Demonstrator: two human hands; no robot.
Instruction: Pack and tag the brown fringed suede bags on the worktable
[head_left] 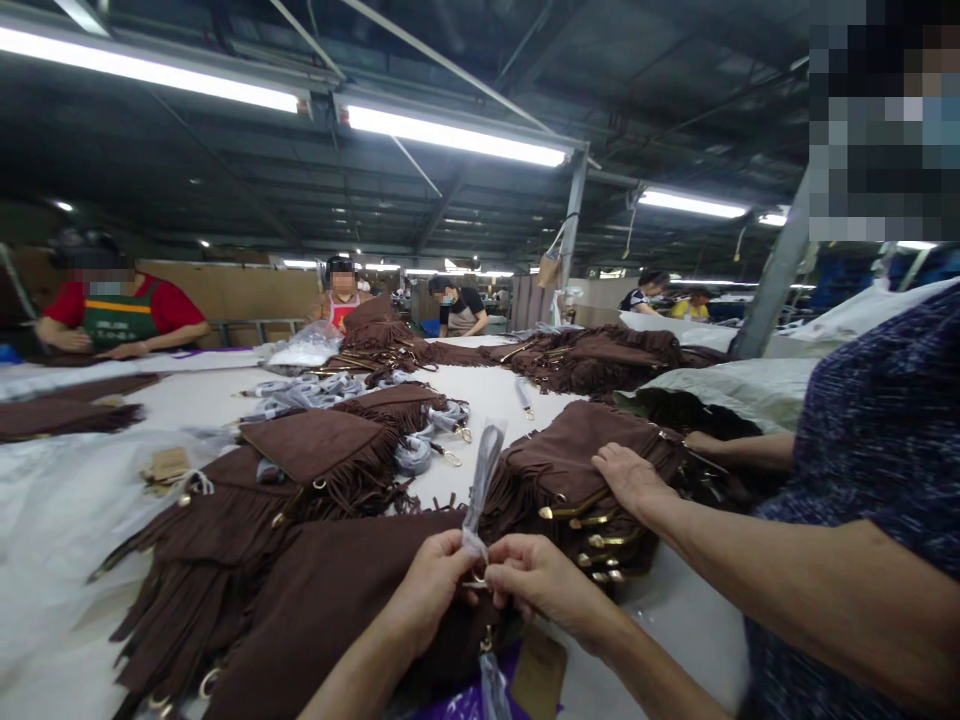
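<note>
A brown suede-like bag point(337, 600) lies flat in front of me, its fringe spread to the left. Above it, my left hand point(435, 575) pinches a grey strap point(486, 475) wrapped in clear plastic, whose looped length points away from me. My right hand point(536, 580) is closed on the lower end of the same strap, by a metal ring or clasp partly hidden between the fingers. Below the hands, a gold clip point(487, 640) sits at the bag's edge with another wrapped strap piece hanging from it. A cardboard tag point(540, 668) lies beside it.
At right, a co-worker's hand point(634, 480) rests on a pile of brown fringed bags point(577, 450) with gold zips. Wrapped straps point(307, 395) and more bags point(315, 445) cover the white table point(480, 390). Plastic sheeting point(67, 540) lies left. Other people work across the table.
</note>
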